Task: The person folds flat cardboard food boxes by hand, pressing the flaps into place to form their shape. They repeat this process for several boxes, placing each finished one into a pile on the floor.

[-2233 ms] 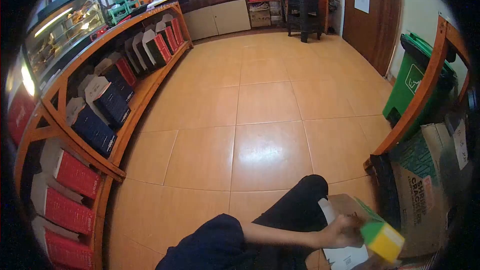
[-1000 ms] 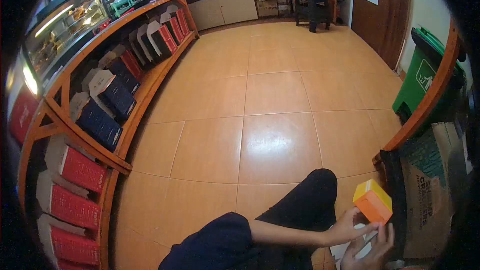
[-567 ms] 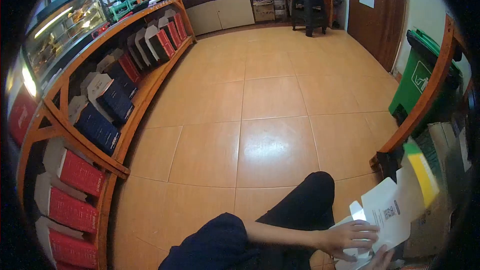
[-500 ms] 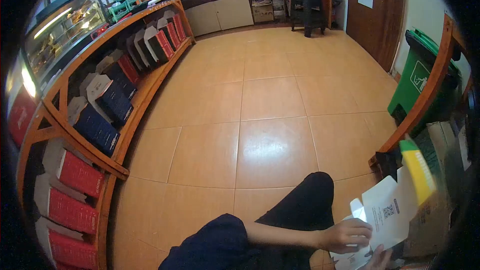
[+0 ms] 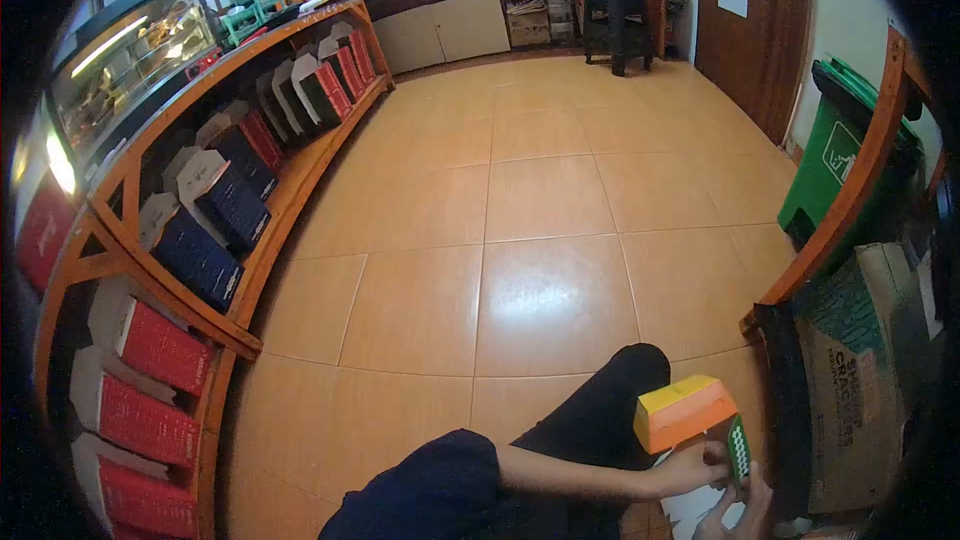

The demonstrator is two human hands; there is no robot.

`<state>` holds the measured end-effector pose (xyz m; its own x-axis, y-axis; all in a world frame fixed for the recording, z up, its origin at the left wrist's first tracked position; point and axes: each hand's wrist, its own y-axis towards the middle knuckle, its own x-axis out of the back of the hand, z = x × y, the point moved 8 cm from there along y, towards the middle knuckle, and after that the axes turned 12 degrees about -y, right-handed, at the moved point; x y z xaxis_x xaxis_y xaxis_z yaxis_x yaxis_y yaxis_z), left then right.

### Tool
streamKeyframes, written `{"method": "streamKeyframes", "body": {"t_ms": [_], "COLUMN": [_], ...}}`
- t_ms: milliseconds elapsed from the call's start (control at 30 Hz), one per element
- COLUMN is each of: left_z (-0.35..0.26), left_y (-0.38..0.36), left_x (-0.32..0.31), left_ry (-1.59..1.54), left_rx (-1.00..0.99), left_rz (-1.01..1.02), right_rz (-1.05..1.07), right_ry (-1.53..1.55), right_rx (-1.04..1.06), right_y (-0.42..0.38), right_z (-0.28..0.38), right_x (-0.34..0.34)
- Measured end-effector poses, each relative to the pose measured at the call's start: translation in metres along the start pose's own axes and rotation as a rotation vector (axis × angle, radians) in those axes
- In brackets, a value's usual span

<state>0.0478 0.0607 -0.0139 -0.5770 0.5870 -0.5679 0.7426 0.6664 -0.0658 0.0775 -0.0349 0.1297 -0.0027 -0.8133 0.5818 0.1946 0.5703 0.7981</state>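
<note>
Low at the right sits a small paper box [image 5: 686,414] with orange, yellow and green panels, part of it folded into shape. Its white paper [image 5: 690,512] shows lower down. My left hand [image 5: 688,470], reaching across from a dark sleeve, has its fingers curled closed on the box beside the green panel [image 5: 739,448]. From below, my right hand [image 5: 748,508] grips the green panel's lower end between thumb and fingers. Part of the box is hidden behind both hands. My bent knee [image 5: 630,380] in dark trousers is just left of the box.
Wooden shelves [image 5: 300,190] at left hold several red boxes [image 5: 155,425] and blue boxes [image 5: 225,200]. A glass display case [image 5: 130,65] stands above. At right are a green bin [image 5: 835,155], a wooden frame [image 5: 850,210] and a cardboard carton [image 5: 850,410]. Tiled floor [image 5: 480,280] spreads ahead.
The box has turned over and shifted left: its white side with a QR code faced me before, and now its orange, yellow and green panels show. Both hands stay on it.
</note>
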Motion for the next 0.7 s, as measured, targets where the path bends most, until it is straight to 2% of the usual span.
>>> {"method": "streamKeyframes", "body": {"t_ms": [67, 167, 267, 367, 400, 500, 533, 633, 700], "left_z": [0.009, 0.005, 0.023, 0.03, 0.016, 0.006, 0.01, -0.001, -0.001], "left_y": [0.003, -0.002, 0.002, 0.009, 0.006, 0.006, 0.007, -0.003, 0.003], "left_x": [-0.001, 0.0, 0.01, 0.013, 0.008, 0.004, 0.002, -0.019, -0.01], "left_ry": [-0.053, -0.043, -0.01, -0.257, -0.186, -0.183, -0.217, -0.642, -0.721], "left_rx": [-0.041, 0.071, 0.159, 0.052, 0.05, 0.031, 0.107, 0.3, 0.291], "left_rz": [0.075, 0.032, 0.02, 0.068, 0.123, 0.06, 0.081, 0.209, 0.261], "right_rz": [-0.038, -0.021, 0.03, 0.037, 0.031, 0.015, 0.003, -0.052, -0.12], "right_ry": [-0.053, -0.079, 0.038, 0.034, 0.027, 0.02, 0.016, -0.054, -0.164], "right_rx": [-0.002, -0.016, 0.067, 0.07, 0.061, 0.023, -0.005, -0.104, -0.216], "right_y": [-0.001, -0.007, -0.013, -0.011, -0.01, -0.011, -0.014, -0.034, -0.059], "right_z": [0.0, -0.004, -0.005, -0.006, -0.002, -0.001, -0.004, -0.026, -0.058], "right_x": [0.001, -0.002, -0.011, -0.01, -0.01, -0.012, -0.013, -0.017, -0.015]}}
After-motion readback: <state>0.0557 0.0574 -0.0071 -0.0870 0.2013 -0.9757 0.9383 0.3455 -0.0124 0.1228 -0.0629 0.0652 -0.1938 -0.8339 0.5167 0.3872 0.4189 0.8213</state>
